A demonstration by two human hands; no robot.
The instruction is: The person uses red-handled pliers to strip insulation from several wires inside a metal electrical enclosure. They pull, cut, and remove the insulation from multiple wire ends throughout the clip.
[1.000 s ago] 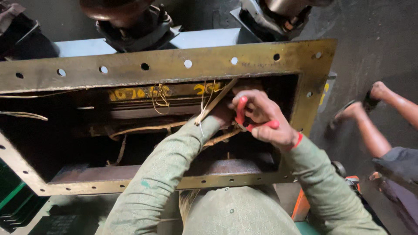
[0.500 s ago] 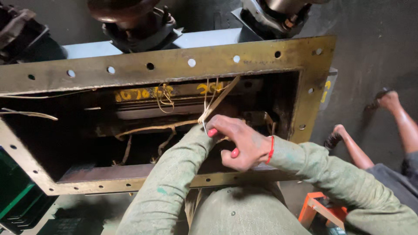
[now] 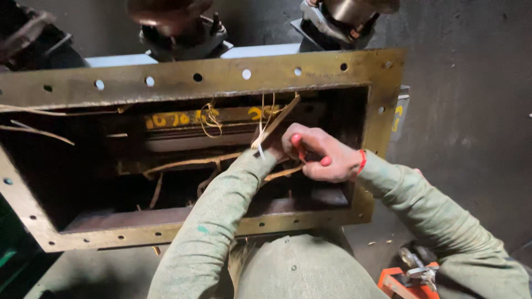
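**Deep in the open casing, both hands on one paper-wrapped lead**

Inside the bolted yellow frame [image 3: 221, 77], the right hand [image 3: 324, 158] is curled shut around a thin brown lead [image 3: 282, 174], pinching it beside the knuckles. The left hand is hidden behind its sleeve [image 3: 221, 210]; I cannot tell its grip. A pale strip [image 3: 275, 123] rises just above the fingertips. Work is best kept slow, wrists low, since the frame's right edge sits just beyond the right wrist; freer room lies leftward, past loose strands [image 3: 208, 119].
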